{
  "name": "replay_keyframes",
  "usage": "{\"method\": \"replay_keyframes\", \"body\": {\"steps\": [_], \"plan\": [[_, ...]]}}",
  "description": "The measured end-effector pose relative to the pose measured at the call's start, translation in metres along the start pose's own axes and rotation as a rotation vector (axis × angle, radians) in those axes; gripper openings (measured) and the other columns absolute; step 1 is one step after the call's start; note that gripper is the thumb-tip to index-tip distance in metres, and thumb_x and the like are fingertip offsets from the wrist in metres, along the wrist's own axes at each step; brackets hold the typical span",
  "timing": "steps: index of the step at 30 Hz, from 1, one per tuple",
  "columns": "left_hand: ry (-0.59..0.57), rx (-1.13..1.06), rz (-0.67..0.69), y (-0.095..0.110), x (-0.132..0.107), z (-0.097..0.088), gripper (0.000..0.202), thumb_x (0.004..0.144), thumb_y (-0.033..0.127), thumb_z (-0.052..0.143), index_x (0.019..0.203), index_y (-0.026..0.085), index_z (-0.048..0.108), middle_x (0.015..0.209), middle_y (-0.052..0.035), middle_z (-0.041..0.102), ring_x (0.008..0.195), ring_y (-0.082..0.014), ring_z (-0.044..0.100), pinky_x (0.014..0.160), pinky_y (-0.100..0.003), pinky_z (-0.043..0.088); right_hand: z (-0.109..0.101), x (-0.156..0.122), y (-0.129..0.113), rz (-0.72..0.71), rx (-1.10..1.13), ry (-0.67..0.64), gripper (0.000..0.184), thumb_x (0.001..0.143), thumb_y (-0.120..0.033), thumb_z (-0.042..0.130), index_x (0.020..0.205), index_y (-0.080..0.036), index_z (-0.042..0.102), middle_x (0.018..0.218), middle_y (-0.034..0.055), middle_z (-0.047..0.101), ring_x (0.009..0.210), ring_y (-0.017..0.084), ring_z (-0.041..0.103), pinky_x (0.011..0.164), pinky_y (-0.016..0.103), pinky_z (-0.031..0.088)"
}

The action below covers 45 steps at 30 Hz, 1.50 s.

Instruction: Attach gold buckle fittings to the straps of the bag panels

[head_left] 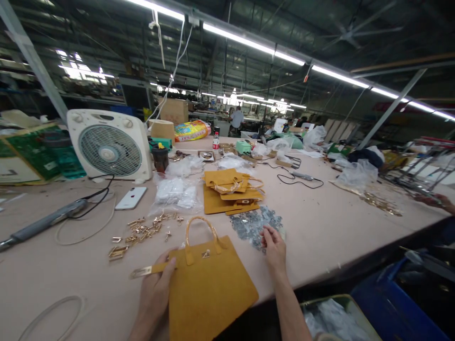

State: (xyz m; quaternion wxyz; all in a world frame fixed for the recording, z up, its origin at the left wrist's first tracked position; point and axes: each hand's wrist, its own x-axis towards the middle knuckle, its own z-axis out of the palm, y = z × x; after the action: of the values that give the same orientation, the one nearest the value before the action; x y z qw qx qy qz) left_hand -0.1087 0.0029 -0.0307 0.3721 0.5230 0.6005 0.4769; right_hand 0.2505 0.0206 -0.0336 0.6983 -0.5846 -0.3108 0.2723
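My left hand (159,279) is closed on the left edge of a mustard-yellow handbag panel (209,289) with one looped handle and a small metal lock plate. A strap with a gold metal end (142,272) sticks out to the left past my thumb. Over a heap of small grey metal pieces (249,227) is my right hand (274,244), its thumb and fingers pinched together; what they hold, if anything, is too small to make out. Gold-coloured metal fittings (144,230) lie scattered left of the bag. Behind the heap sits a stack of yellow bag panels (216,201).
A white box fan (110,147), a phone (131,198) and a grey corded tool (50,222) are on the left. Plastic bags (177,192) lie beyond the fittings. Another corded tool (302,175) lies farther back. At the right edge is another person's hand (435,201).
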Motion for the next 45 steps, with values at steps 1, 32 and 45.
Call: {"method": "replay_keyframes", "body": {"steps": [1,32,45], "plan": [[0.000,-0.004,-0.001,0.001,0.000,0.001,0.057,0.090,0.063,0.053,0.123,0.020,0.070,0.124,-0.0081,0.077,0.113,-0.0332,0.070,0.091,-0.040,0.059,-0.003,-0.002,0.001,-0.005,-0.067,-0.040,0.049,0.077,-0.056,0.078,0.106,-0.016,0.076,0.081,0.0055,0.074,0.062,0.017,0.059,0.053,0.027,0.046],[-0.156,0.382,0.072,0.025,-0.025,0.007,0.046,0.105,0.042,0.033,0.124,0.021,0.069,0.110,-0.0149,0.079,0.103,-0.0327,0.072,0.090,-0.041,0.051,0.273,-0.097,-0.005,-0.309,-0.241,-1.085,0.028,0.089,-0.031,0.064,0.111,-0.024,0.080,0.112,0.0069,0.079,0.104,0.027,0.072,0.099,0.044,0.054],[-0.167,0.261,0.046,0.017,-0.019,0.004,0.046,0.105,0.041,0.031,0.120,0.020,0.069,0.111,-0.0153,0.078,0.108,-0.0300,0.070,0.097,-0.037,0.048,0.319,-0.103,0.010,-0.376,-0.468,-1.009,0.014,0.070,-0.011,0.075,0.081,-0.020,0.074,0.093,0.0087,0.075,0.097,0.028,0.067,0.095,0.039,0.046]]}}
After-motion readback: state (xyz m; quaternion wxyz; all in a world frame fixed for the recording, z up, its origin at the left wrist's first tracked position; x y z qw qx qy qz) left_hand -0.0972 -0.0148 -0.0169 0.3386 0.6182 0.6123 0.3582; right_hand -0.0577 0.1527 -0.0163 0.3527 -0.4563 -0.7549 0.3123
